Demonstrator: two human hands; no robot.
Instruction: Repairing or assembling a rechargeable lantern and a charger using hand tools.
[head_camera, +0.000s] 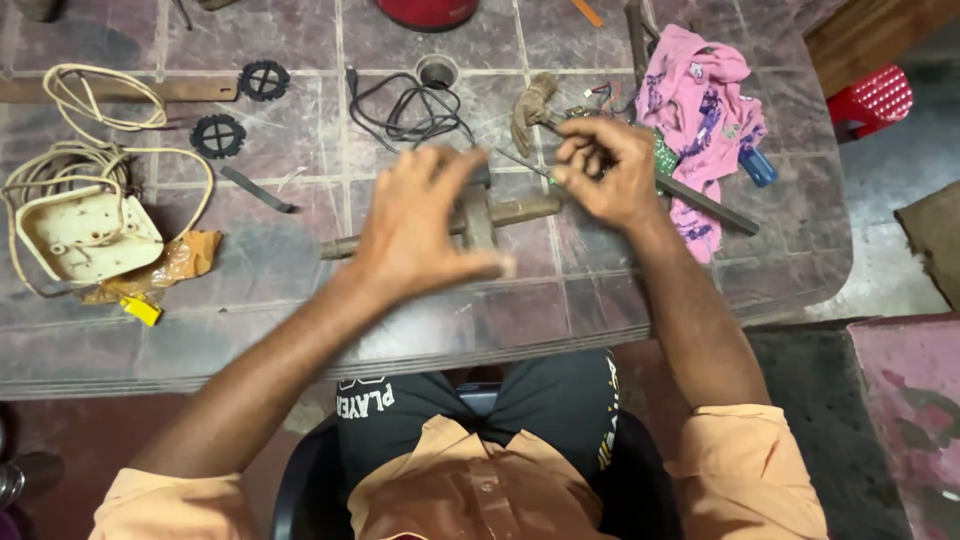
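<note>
Your right hand (605, 170) pinches a thin metal tool (522, 163) between its fingers; your blurred left hand (425, 225), fingers spread, hovers over a rusty hammer (520, 212).

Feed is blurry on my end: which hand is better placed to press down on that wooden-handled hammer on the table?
Left, probably. The left hand hovers open right over the wooden-handled hammer, fingers spread. The right hand is busy, fingers pinched on a thin metal tool, beside the pink cloth.
</note>
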